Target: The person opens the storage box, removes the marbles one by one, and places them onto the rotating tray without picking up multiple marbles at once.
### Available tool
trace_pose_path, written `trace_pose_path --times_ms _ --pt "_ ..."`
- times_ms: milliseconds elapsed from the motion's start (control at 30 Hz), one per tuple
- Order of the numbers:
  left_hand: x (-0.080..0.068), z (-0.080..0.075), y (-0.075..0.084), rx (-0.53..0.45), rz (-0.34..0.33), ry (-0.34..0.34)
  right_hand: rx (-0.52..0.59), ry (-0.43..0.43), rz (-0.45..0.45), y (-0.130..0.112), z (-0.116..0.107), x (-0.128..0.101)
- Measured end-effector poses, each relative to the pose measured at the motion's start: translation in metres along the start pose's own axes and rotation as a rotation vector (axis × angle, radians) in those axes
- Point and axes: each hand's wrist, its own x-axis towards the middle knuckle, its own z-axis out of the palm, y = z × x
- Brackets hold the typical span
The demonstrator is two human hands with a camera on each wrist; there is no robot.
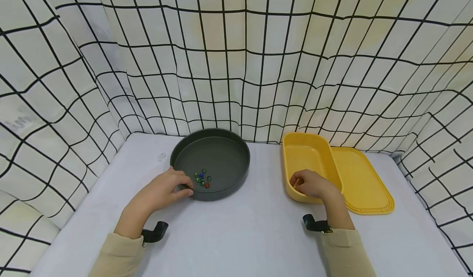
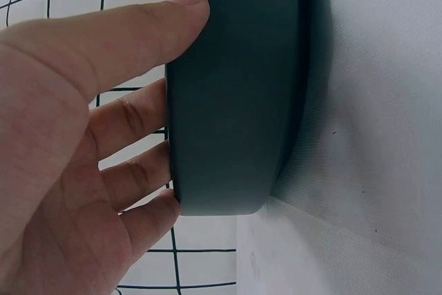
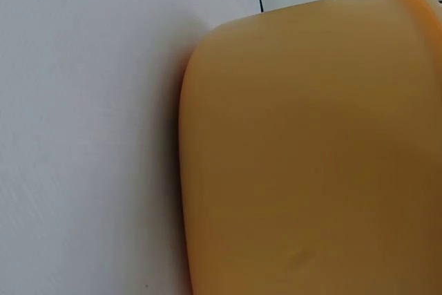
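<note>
A dark round pan point(image 1: 221, 153) sits on the white table with several small coloured marbles point(image 1: 202, 178) near its front wall. My left hand point(image 1: 173, 184) grips the pan's near-left rim. In the left wrist view its thumb point(image 2: 173, 5) presses the pan's outer wall point(image 2: 235, 101) while the fingers point(image 2: 138, 164) reach behind the rim. My right hand point(image 1: 308, 183) is over the front end of an open yellow box point(image 1: 306, 153), with its fingers curled down inside. Whether they hold anything is hidden. The right wrist view shows only the box's outer wall point(image 3: 311, 157).
The yellow lid point(image 1: 363, 182) lies flat against the box's right side. A black-gridded white cloth point(image 1: 236, 63) walls in the table point(image 1: 236, 236) at the back and both sides. Black camera mounts point(image 1: 155, 231) sit at my wrists.
</note>
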Motion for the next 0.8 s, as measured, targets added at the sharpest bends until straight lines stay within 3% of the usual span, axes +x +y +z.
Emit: trace_pose_path --times_ms 800 --pt "-0.0001 0.0012 -0.0018 -0.003 -0.002 0.001 0.055 0.05 -0.018 0.0016 -0.0069 -0.0053"
